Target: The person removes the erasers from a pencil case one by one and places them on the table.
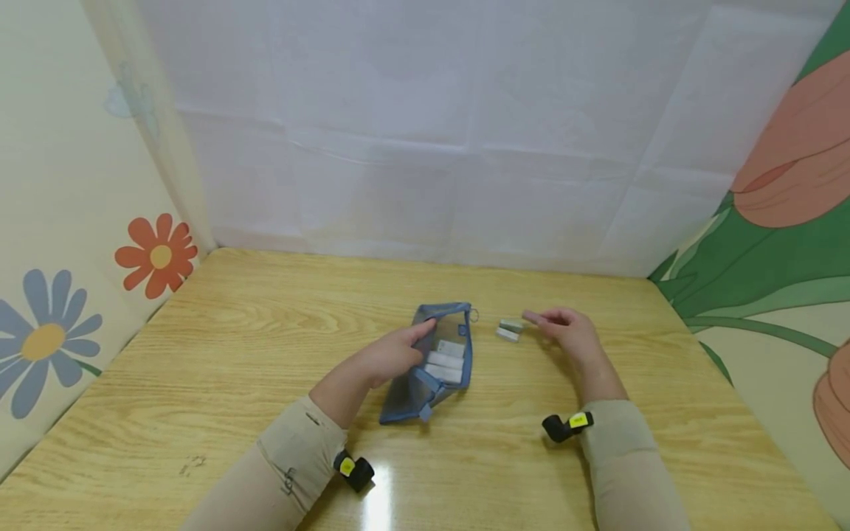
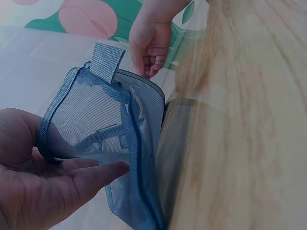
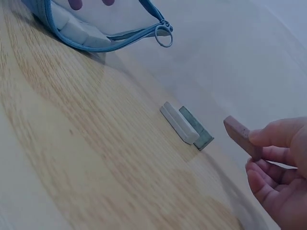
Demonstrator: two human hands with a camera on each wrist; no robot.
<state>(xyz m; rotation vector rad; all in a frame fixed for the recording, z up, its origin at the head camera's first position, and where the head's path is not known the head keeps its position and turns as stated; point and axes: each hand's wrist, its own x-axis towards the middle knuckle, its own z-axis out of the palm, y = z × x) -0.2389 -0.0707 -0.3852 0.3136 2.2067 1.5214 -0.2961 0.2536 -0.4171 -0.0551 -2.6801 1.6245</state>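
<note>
A blue mesh zipper pouch (image 1: 406, 402) lies on the table with its mouth spread open. My left hand (image 1: 392, 355) holds it by the edge of the opening, one finger reaching across the mesh in the left wrist view. Inside the pouch are several small white blocks (image 1: 445, 361). To the right, my right hand (image 1: 574, 335) pinches a small reddish-brown block (image 3: 240, 135) between thumb and fingers, raised over the table. Between that hand and the pouch, a white block (image 3: 179, 123) and a dark green block (image 3: 196, 128) lie side by side on the wood.
A metal ring (image 3: 163, 36) hangs from the zipper end of the pouch. The wooden table (image 1: 232, 332) meets a white cloth backdrop (image 1: 432, 147) at the back. Floral panels with an orange flower (image 1: 159, 256) and large pink petals (image 1: 797, 147) stand at the sides.
</note>
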